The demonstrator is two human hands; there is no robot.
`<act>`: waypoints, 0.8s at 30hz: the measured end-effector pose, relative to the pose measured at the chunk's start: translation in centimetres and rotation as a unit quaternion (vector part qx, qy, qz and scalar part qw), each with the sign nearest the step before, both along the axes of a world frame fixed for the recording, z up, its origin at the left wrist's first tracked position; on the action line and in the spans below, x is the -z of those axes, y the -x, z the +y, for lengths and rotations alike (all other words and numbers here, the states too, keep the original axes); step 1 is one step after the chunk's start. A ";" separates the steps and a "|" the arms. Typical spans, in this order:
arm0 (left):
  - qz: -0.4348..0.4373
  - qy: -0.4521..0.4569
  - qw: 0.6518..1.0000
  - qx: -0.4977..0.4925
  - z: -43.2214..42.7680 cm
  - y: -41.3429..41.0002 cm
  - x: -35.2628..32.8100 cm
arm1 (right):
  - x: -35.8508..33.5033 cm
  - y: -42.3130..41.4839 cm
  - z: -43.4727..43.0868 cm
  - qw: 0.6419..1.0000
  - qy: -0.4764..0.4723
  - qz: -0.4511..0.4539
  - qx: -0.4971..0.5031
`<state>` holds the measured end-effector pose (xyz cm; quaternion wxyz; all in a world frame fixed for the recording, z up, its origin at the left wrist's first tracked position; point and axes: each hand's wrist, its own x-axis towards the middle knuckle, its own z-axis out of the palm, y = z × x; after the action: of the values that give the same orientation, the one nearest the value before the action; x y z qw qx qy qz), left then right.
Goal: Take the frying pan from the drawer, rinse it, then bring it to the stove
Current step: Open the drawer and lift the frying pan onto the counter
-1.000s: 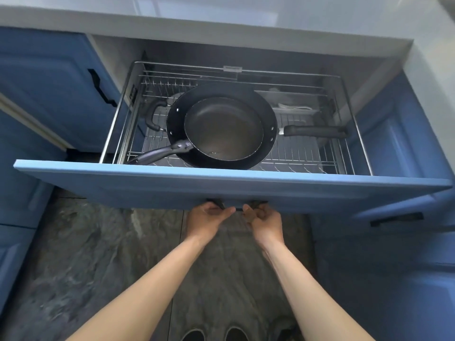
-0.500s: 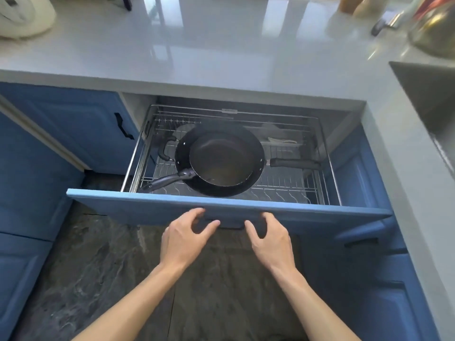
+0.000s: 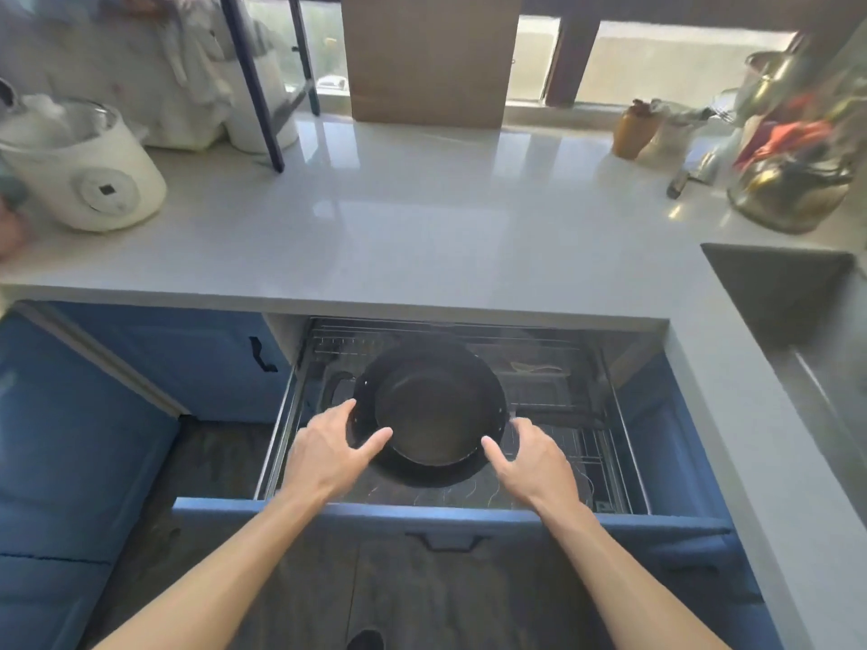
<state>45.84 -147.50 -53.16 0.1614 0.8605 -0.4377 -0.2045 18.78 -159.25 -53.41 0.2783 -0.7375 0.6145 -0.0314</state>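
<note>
Both hands are over the open drawer (image 3: 450,516) in the lower middle of the frame. The left hand (image 3: 328,450) sits at the left side of the pans, thumb and forefinger spread wide apart, thumb tip reaching toward the rim of the frying pan (image 3: 429,417). The right hand (image 3: 532,462) mirrors it on the right side, thumb pointing up and left at the rim, the other fingers opened out; neither hand is clamped on anything, and whether the fingertips actually touch metal is hard to tell.

The frying pan lies in the middle of the drawer, nested inside a wider dark pan (image 3: 488,391), both resting on the wire rack (image 3: 553,480) that lines the drawer. Its long handle is hidden under the left hand.

Above, the pale countertop (image 3: 422,227) runs across the frame. A white cooker (image 3: 79,171) stands at the upper left, a brown board (image 3: 429,58) leans at the top centre, and the sink (image 3: 788,302) shows at the right edge, with blurred jars and utensils behind it.
</note>
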 end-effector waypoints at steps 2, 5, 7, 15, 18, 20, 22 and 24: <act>0.000 -0.012 1.000 0.008 -2.2 -1.5 1.6 | 1.0 -1.8 -1.9 1.000 -0.010 0.010 0.004; 0.017 -0.034 0.999 0.019 -5.7 -3.7 5.2 | 3.5 -4.2 -4.6 0.999 -0.031 0.024 0.011; 0.032 -0.047 0.998 0.024 -7.7 -4.4 8.0 | 5.9 -5.4 -6.2 0.998 -0.045 0.036 0.014; 0.058 -0.139 0.988 0.034 -11.9 -5.4 18.0 | 15.2 -8.1 -12.1 0.991 -0.090 0.098 -0.015; 0.062 -0.141 0.987 0.038 -12.2 -4.8 18.8 | 17.3 -8.8 -13.2 0.991 -0.090 0.101 -0.015; 0.060 -0.144 0.987 0.041 -12.4 -4.5 19.1 | 18.3 -9.0 -13.7 0.992 -0.085 0.096 -0.015; 0.075 -0.130 0.988 0.030 -12.3 -4.3 19.4 | 19.1 -9.1 -14.1 0.992 -0.081 0.100 -0.013; 0.102 -0.107 0.989 0.005 -12.1 -4.3 19.5 | 19.6 -9.0 -14.3 0.991 -0.080 0.102 -0.007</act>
<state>50.12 -159.61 -72.71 0.1107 0.8455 -0.3987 -0.3375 27.81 -173.51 -73.05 0.2724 -0.7165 0.6351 0.0957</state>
